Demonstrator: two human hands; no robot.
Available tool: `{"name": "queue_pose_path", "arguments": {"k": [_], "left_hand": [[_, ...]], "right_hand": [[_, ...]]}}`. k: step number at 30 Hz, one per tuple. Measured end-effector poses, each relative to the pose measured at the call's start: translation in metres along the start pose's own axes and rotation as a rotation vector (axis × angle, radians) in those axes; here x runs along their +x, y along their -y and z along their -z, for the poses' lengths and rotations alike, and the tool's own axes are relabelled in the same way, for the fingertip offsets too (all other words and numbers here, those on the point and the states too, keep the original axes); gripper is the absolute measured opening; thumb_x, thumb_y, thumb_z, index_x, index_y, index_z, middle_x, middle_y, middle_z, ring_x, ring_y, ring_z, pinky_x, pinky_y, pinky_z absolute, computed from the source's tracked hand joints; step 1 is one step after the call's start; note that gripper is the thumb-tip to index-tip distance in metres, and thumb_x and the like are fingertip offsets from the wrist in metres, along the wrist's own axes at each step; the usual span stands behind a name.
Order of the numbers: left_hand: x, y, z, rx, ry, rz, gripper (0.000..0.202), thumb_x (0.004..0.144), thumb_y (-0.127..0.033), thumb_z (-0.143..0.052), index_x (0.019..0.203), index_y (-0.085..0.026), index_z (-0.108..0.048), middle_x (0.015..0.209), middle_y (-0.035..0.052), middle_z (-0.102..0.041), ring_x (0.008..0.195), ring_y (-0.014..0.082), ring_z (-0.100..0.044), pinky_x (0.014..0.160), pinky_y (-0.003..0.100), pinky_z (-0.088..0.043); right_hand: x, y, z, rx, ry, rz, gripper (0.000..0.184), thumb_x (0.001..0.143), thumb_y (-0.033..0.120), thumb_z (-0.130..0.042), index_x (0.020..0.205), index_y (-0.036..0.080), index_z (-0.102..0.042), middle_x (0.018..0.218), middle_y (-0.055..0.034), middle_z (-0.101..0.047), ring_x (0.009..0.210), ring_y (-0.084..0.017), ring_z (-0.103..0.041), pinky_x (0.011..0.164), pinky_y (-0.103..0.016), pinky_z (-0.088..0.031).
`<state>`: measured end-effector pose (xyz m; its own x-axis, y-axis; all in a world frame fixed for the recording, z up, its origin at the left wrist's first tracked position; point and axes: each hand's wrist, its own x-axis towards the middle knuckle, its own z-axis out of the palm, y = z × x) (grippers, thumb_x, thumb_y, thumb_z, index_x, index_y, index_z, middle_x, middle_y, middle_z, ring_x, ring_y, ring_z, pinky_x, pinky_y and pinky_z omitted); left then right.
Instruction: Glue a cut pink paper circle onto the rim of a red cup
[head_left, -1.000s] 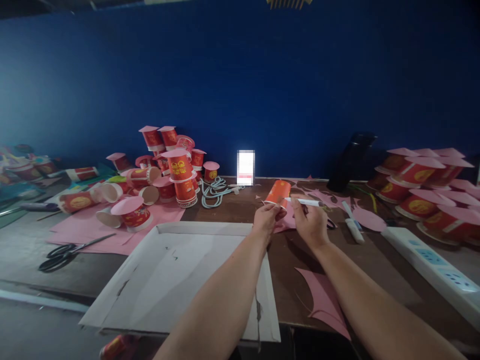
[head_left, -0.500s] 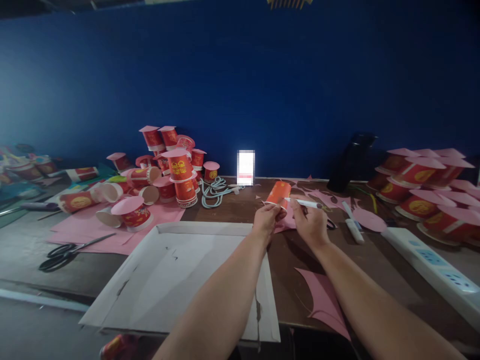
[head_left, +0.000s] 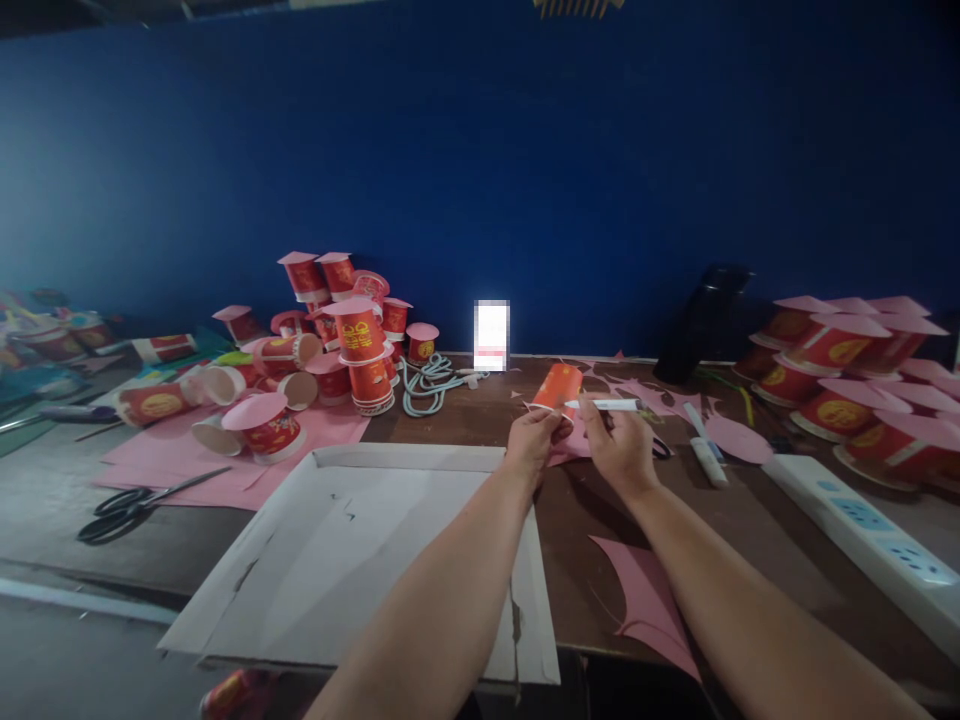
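My left hand (head_left: 534,437) is closed around the rim of an orange-red paper cup (head_left: 559,385), held tilted above the brown table (head_left: 750,540). My right hand (head_left: 619,448) pinches a white pen-like stick (head_left: 609,405) whose tip touches the cup's side. Pink paper (head_left: 574,443) lies under both hands.
A white cardboard tray (head_left: 352,560) lies in front of me. Several red cups with pink lids pile at the left (head_left: 352,335) and right (head_left: 847,350). Black scissors (head_left: 127,500) rest on the left. A white power strip (head_left: 862,525), glue sticks (head_left: 705,445) and a pink offcut (head_left: 649,600) lie on the right.
The white stick in my right hand has levelled out slightly against the cup; the hands and cup have barely shifted.
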<state>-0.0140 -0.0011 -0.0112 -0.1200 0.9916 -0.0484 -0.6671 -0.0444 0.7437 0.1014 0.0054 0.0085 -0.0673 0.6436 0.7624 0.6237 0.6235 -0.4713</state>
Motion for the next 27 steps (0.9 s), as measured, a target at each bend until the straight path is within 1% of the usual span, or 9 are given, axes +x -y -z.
{"name": "queue_pose_path", "arguments": {"k": [4, 10, 15, 20, 22, 24, 27], "left_hand": [[0.0012, 0.0013, 0.0007, 0.019, 0.001, -0.001, 0.024, 0.059, -0.028, -0.078, 0.057, -0.011, -0.063, 0.057, 0.0023, -0.059, 0.057, 0.0086, -0.055, 0.069, 0.024, -0.047], [0.0012, 0.0001, 0.0009, 0.066, -0.014, 0.015, 0.021, 0.064, -0.026, -0.075, 0.056, -0.014, -0.061, 0.057, 0.0013, -0.059, 0.056, 0.0093, -0.055, 0.065, 0.023, -0.047], [0.0018, 0.0008, 0.0024, 0.084, -0.004, -0.001, 0.021, 0.065, -0.028, -0.075, 0.058, -0.012, -0.063, 0.058, 0.0022, -0.059, 0.058, 0.0087, -0.056, 0.067, 0.022, -0.047], [0.0016, 0.0012, 0.0025, 0.025, 0.017, -0.040, 0.023, 0.069, -0.028, -0.073, 0.056, -0.013, -0.061, 0.059, 0.0018, -0.059, 0.059, 0.0089, -0.056, 0.071, 0.024, -0.049], [0.0010, 0.0001, 0.0015, -0.005, 0.014, -0.036, 0.021, 0.071, -0.025, -0.072, 0.057, -0.014, -0.061, 0.059, 0.0015, -0.059, 0.058, 0.0088, -0.055, 0.071, 0.024, -0.049], [0.0001, -0.0018, 0.0004, -0.015, -0.005, -0.013, 0.019, 0.074, -0.022, -0.068, 0.059, -0.014, -0.061, 0.058, 0.0014, -0.058, 0.057, 0.0083, -0.055, 0.068, 0.022, -0.049], [-0.0010, -0.0054, -0.0008, 0.004, -0.039, 0.062, 0.015, 0.079, -0.020, -0.062, 0.066, -0.013, -0.061, 0.060, 0.0027, -0.060, 0.055, 0.0094, -0.057, 0.055, 0.020, -0.045]], "right_hand": [[-0.0003, -0.0010, -0.0005, 0.000, 0.002, 0.004, 0.037, 0.092, 0.043, -0.046, 0.097, 0.014, -0.069, 0.072, -0.0078, -0.069, 0.068, -0.020, -0.065, 0.068, -0.030, -0.049], [0.0006, -0.0001, 0.0000, -0.009, -0.021, -0.010, 0.035, 0.092, 0.043, -0.047, 0.091, 0.015, -0.069, 0.074, -0.0083, -0.070, 0.066, -0.020, -0.065, 0.068, -0.031, -0.049], [0.0007, 0.0002, 0.0006, -0.003, -0.003, -0.002, 0.036, 0.091, 0.043, -0.047, 0.098, 0.014, -0.069, 0.076, -0.0089, -0.071, 0.066, -0.020, -0.064, 0.068, -0.031, -0.048], [0.0002, 0.0016, 0.0005, 0.052, 0.056, -0.020, 0.037, 0.092, 0.044, -0.046, 0.087, 0.016, -0.069, 0.070, -0.0069, -0.069, 0.064, -0.019, -0.064, 0.063, -0.029, -0.047], [0.0001, 0.0018, -0.0002, 0.063, 0.059, -0.020, 0.036, 0.092, 0.043, -0.046, 0.087, 0.015, -0.068, 0.071, -0.0074, -0.069, 0.065, -0.019, -0.063, 0.063, -0.029, -0.047], [0.0001, 0.0012, -0.0011, 0.060, 0.034, -0.019, 0.035, 0.092, 0.042, -0.046, 0.090, 0.015, -0.067, 0.075, -0.0084, -0.069, 0.066, -0.019, -0.064, 0.064, -0.030, -0.048], [0.0002, -0.0013, -0.0018, 0.024, -0.009, -0.015, 0.034, 0.092, 0.041, -0.046, 0.095, 0.015, -0.067, 0.083, -0.0097, -0.070, 0.069, -0.019, -0.064, 0.069, -0.031, -0.049]]}}
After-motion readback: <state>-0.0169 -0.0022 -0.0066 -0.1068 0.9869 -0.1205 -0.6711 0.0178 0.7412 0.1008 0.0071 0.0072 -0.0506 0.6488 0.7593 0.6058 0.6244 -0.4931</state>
